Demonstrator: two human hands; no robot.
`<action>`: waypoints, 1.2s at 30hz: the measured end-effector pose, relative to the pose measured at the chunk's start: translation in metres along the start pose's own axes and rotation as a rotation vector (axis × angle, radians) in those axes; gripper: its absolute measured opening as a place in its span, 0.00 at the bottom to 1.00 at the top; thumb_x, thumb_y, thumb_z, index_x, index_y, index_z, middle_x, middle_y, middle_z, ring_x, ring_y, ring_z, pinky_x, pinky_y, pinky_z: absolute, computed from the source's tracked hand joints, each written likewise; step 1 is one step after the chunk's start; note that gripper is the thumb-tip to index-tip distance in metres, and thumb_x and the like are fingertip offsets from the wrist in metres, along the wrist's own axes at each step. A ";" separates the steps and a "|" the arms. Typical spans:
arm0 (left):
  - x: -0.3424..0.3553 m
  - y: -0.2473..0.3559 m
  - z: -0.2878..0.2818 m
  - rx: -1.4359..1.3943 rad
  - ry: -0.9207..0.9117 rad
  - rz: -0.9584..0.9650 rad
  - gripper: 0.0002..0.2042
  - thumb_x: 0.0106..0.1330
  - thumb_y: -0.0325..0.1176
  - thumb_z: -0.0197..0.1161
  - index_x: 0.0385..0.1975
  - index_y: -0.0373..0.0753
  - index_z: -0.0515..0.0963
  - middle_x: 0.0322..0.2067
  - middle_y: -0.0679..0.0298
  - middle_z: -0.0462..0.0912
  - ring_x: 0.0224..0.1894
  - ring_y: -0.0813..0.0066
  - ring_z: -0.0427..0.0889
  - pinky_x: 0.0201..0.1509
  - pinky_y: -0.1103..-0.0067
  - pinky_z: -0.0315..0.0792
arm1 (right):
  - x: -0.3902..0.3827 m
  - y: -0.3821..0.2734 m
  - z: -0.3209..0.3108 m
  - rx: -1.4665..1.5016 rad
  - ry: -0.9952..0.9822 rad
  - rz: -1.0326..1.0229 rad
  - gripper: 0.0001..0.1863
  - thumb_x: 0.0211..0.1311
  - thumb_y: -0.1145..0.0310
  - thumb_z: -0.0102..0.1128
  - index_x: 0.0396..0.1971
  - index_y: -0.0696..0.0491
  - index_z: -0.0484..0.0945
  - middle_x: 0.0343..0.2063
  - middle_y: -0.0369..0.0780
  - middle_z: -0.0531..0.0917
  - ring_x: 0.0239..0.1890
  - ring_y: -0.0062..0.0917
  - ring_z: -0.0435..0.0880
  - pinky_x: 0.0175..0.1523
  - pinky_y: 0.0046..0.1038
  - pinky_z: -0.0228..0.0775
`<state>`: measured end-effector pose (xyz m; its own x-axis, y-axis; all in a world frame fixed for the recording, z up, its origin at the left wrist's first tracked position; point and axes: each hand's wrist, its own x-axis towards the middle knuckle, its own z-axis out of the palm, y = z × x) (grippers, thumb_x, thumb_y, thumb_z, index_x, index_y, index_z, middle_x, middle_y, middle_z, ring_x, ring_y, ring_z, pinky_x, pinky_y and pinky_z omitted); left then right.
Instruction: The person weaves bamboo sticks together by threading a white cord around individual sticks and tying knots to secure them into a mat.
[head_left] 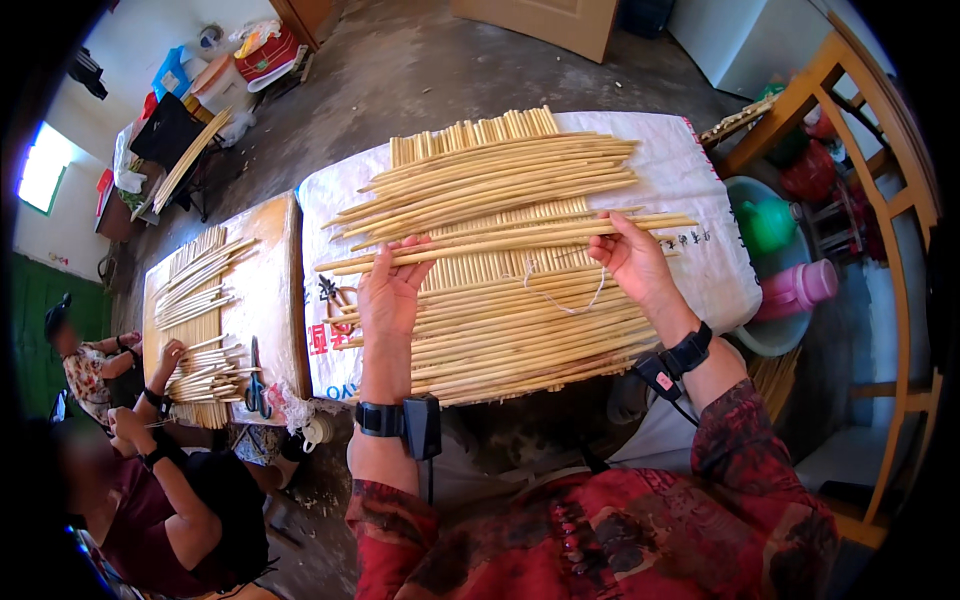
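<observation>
My left hand (395,275) and my right hand (625,255) grip a few long pale reed sticks (510,236) held crosswise above the white-covered table (717,300), fingers curled at either end. Beneath them lies a mat of short, tightly laid sticks (470,128), with loose long sticks (500,175) across its upper part and more long sticks (510,350) along its lower part. A thin white string (565,308) loops over the mat below the held sticks. A small dark-handled tool (340,303), partly hidden, rests left of my left hand.
At left, two co-workers (175,520) (95,370) are beside a second table (280,230) with sticks and scissors (255,390). At right are a tub (755,190) holding green and pink plastic containers and a wooden chair-like frame (880,250). An open door (530,25) is beyond.
</observation>
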<state>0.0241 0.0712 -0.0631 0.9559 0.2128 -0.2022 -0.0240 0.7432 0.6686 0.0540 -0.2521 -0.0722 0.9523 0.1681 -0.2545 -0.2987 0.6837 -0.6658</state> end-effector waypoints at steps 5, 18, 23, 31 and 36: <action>0.003 -0.004 -0.004 -0.019 0.034 -0.001 0.10 0.66 0.33 0.52 0.33 0.31 0.71 0.39 0.48 0.77 0.48 0.49 0.76 0.51 0.59 0.74 | 0.003 -0.016 -0.008 -0.015 0.079 -0.067 0.14 0.59 0.59 0.57 0.36 0.56 0.74 0.24 0.39 0.78 0.26 0.24 0.80 0.29 0.24 0.75; -0.001 -0.002 -0.001 0.011 -0.084 0.005 0.12 0.68 0.36 0.49 0.37 0.32 0.72 0.42 0.49 0.77 0.50 0.52 0.75 0.54 0.60 0.72 | 0.011 -0.021 -0.032 0.039 0.252 -0.102 0.11 0.60 0.62 0.55 0.32 0.56 0.75 0.22 0.38 0.77 0.23 0.23 0.78 0.26 0.25 0.72; -0.005 -0.001 0.003 0.011 -0.077 -0.023 0.12 0.68 0.37 0.50 0.39 0.32 0.72 0.42 0.51 0.77 0.47 0.55 0.76 0.50 0.63 0.75 | 0.012 -0.024 -0.030 0.019 0.279 -0.077 0.11 0.60 0.63 0.56 0.31 0.56 0.75 0.20 0.37 0.76 0.22 0.23 0.78 0.26 0.25 0.73; 0.002 -0.004 -0.016 0.037 -0.053 0.005 0.12 0.65 0.37 0.55 0.37 0.33 0.74 0.36 0.55 0.79 0.37 0.68 0.79 0.41 0.73 0.78 | 0.014 -0.028 -0.032 -0.020 0.257 -0.078 0.09 0.58 0.64 0.59 0.30 0.54 0.76 0.20 0.37 0.77 0.22 0.22 0.78 0.26 0.23 0.73; 0.006 0.012 -0.019 0.020 0.046 0.084 0.12 0.66 0.36 0.54 0.38 0.32 0.73 0.37 0.55 0.78 0.39 0.67 0.79 0.43 0.73 0.78 | 0.014 -0.033 -0.040 -0.035 0.219 -0.102 0.10 0.59 0.63 0.57 0.31 0.56 0.75 0.21 0.39 0.77 0.22 0.23 0.78 0.27 0.25 0.75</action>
<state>0.0241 0.0931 -0.0698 0.9364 0.3031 -0.1767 -0.0976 0.7087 0.6987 0.0748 -0.3009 -0.0817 0.9426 -0.0616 -0.3281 -0.2070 0.6633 -0.7192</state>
